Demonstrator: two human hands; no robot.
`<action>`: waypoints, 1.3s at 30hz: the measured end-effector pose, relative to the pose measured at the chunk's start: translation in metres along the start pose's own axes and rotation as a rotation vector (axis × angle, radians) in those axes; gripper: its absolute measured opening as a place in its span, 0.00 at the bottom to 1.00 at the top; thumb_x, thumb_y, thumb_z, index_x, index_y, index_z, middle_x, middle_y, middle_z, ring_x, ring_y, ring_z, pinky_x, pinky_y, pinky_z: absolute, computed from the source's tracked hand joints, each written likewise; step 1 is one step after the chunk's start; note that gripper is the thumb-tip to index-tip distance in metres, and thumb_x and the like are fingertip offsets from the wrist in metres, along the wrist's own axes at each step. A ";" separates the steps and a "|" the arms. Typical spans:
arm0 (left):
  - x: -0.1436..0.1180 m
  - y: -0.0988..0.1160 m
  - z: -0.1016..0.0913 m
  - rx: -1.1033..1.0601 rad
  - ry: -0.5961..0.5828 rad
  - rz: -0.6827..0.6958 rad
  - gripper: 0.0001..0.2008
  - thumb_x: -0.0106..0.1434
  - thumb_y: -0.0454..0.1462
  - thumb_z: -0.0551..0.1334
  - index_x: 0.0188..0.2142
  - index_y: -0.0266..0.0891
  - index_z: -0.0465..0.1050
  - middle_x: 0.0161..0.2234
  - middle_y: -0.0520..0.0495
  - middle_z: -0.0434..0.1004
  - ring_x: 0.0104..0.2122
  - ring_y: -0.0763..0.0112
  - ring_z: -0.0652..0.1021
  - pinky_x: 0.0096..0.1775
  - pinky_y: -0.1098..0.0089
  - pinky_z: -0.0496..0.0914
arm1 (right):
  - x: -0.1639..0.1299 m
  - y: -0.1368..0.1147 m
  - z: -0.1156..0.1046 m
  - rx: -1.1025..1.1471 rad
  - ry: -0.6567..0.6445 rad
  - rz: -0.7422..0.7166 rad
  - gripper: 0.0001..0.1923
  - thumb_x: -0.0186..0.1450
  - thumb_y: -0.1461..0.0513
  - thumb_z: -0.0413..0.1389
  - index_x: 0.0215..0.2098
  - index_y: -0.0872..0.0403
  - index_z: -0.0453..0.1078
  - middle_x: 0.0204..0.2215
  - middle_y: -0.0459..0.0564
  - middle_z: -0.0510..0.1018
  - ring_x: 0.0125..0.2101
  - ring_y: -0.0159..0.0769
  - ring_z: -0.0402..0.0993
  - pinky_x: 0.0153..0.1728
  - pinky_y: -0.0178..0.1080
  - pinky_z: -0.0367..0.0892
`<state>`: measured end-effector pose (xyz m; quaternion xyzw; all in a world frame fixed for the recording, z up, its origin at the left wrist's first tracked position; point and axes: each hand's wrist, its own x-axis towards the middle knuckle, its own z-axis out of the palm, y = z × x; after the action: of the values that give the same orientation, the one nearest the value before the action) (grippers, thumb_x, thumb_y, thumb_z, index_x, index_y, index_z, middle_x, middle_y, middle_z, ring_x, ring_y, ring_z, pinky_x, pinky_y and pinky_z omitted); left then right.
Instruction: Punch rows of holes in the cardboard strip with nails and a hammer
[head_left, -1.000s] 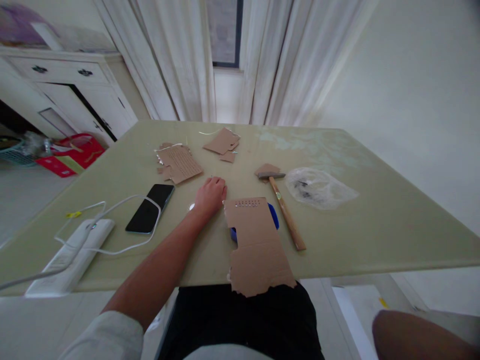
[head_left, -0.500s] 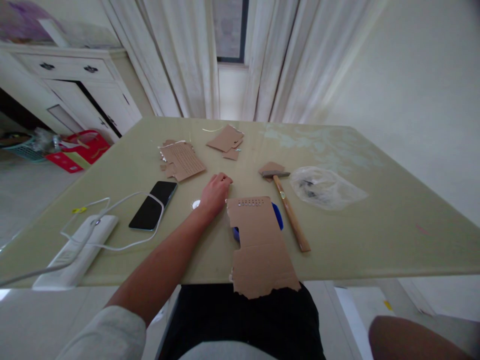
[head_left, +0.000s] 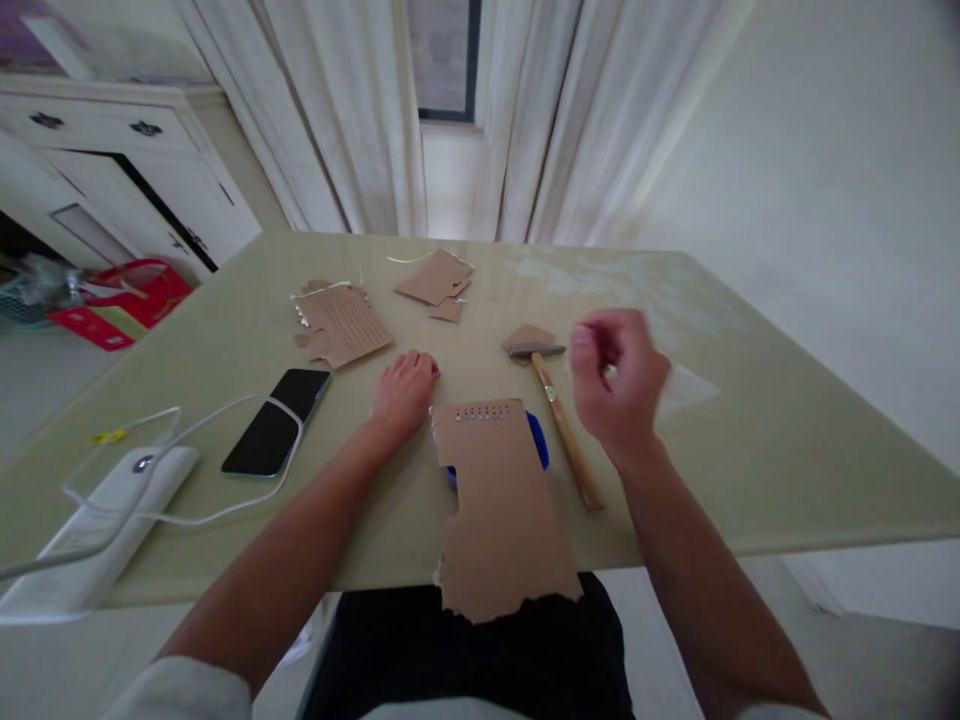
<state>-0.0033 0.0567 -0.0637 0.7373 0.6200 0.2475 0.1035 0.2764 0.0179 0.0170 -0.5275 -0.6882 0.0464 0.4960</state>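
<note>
My left hand (head_left: 406, 394) rests on the table, fingers curled and close together; what they may hold is hidden. To its right lies a torn piece of cardboard (head_left: 504, 500) with rows of small holes near its far edge. It sits on a blue object (head_left: 538, 440), mostly covered, and its near end overhangs the table edge. My right hand (head_left: 619, 385) is raised, curled into a loose fist and slightly blurred, in front of the clear plastic bag (head_left: 686, 390). Anything within its fingers cannot be made out. Between cardboard and right hand lies a hammer (head_left: 568, 430) with a wooden handle.
Cardboard scraps (head_left: 345, 325) lie toward the back left, with more torn cardboard (head_left: 435, 278) at the back middle. A phone (head_left: 276, 422) and a white power strip (head_left: 112, 530) with a looped cable are at left. The table's front edge (head_left: 750, 547) runs before me.
My right hand has come up from the lower right to above the plastic bag, now mostly hiding it. My left hand stays on the table. The view has shifted slightly.
</note>
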 end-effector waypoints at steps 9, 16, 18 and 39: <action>-0.016 0.033 -0.040 -0.633 0.221 0.133 0.09 0.74 0.44 0.67 0.45 0.43 0.83 0.39 0.47 0.87 0.36 0.66 0.83 0.39 0.68 0.76 | 0.001 0.049 0.028 -0.470 -0.540 0.342 0.17 0.77 0.47 0.59 0.48 0.52 0.74 0.37 0.53 0.86 0.39 0.48 0.83 0.36 0.40 0.64; -0.044 0.062 -0.063 -0.593 0.140 0.260 0.02 0.73 0.39 0.70 0.43 0.47 0.84 0.38 0.51 0.90 0.37 0.66 0.86 0.42 0.66 0.79 | -0.004 0.047 0.034 -0.568 -0.652 0.403 0.17 0.76 0.51 0.61 0.54 0.55 0.76 0.47 0.61 0.87 0.48 0.55 0.85 0.45 0.45 0.71; -0.046 0.067 -0.060 -0.513 0.042 0.297 0.04 0.74 0.39 0.69 0.43 0.48 0.85 0.38 0.51 0.90 0.38 0.65 0.86 0.42 0.65 0.78 | -0.004 0.047 0.035 -0.585 -0.668 0.402 0.17 0.77 0.52 0.60 0.54 0.56 0.76 0.48 0.63 0.87 0.49 0.56 0.85 0.47 0.47 0.72; -0.044 0.071 -0.054 -0.383 0.005 0.345 0.06 0.74 0.41 0.67 0.44 0.49 0.86 0.37 0.50 0.88 0.37 0.64 0.83 0.38 0.65 0.75 | -0.007 0.050 0.035 -0.546 -0.659 0.399 0.16 0.76 0.53 0.59 0.55 0.55 0.77 0.46 0.61 0.88 0.49 0.56 0.86 0.48 0.47 0.74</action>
<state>0.0268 -0.0090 0.0047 0.7985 0.4271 0.3763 0.1960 0.2848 0.0509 -0.0344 -0.7178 -0.6811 0.1230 0.0756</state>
